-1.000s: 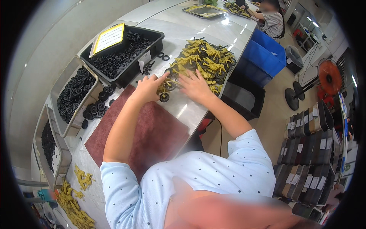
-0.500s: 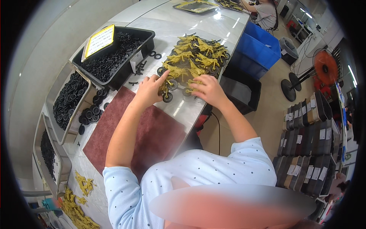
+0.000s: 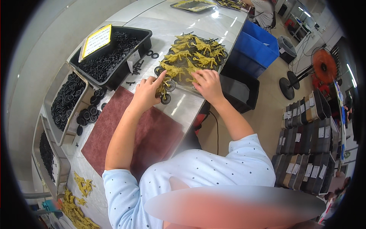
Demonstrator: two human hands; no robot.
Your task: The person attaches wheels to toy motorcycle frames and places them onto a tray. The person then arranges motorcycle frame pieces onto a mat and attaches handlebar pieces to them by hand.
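Note:
Yellow toy motorcycles with black spoked wheels lie packed in rows on the table. My left hand is at the near left edge of this group. Its index finger stretches onto a yellow frame and the thumb is set apart, beside a toy whose two black wheels show. My right hand is at the near right side, fingers bent around a yellow toy motorcycle at the edge of the rows; its fingertips partly cover the toy.
A black bin of small black parts, a grey tray of wheels and another tray stand left. Loose wheels, a maroon mat and yellow parts lie nearby. Blue and black bins stand right.
My right hand has moved a little farther away, up along the rows, with its toy now against the others. The left hand stays at the group's left edge. The view has shifted slightly.

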